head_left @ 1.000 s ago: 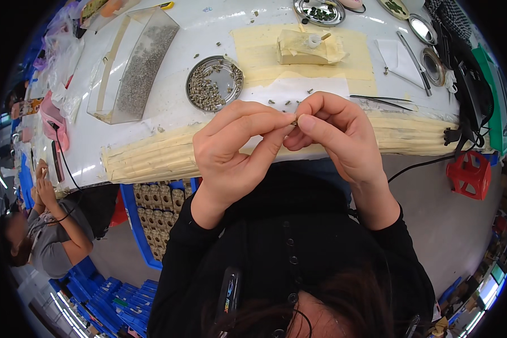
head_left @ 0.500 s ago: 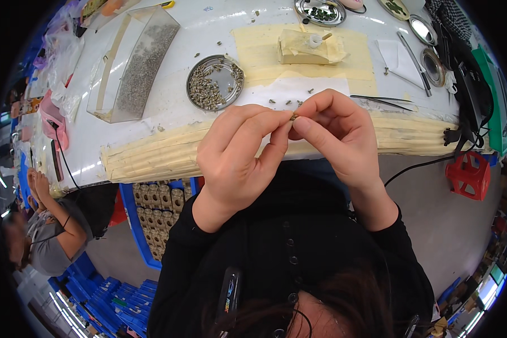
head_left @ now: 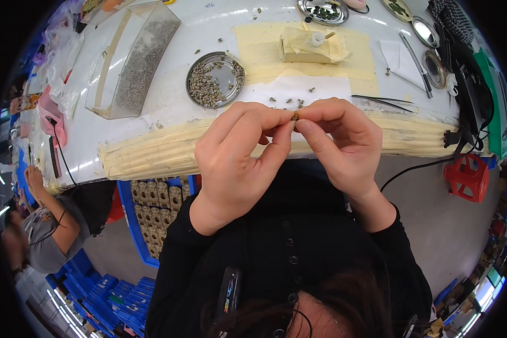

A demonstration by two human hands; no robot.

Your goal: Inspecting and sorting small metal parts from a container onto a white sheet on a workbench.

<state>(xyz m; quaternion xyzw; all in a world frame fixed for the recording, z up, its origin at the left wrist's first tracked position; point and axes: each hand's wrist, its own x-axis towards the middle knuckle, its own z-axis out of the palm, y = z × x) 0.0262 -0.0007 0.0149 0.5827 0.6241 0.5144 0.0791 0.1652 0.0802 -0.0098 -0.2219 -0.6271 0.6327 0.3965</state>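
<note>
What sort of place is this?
Probably a small-parts workshop: a round dish holds tiny metallic pieces, a clear box holds small grey bits, and a blue tray holds rows of blocks.

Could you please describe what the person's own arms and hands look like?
The left hand and right hand are bare and ungloved, each with five slender fingers. Long, plain black sleeves cover the arms, ending near the wrists.

Black elongated device (head_left: pixel 229 293), at left front of the person's black top (head_left: pixel 321 259): one printed marking, small, partly orange, running lengthwise. White tabletop (head_left: pixel 208 34), far edge: one small blue mark, too faint to tell whether lettering.
</note>
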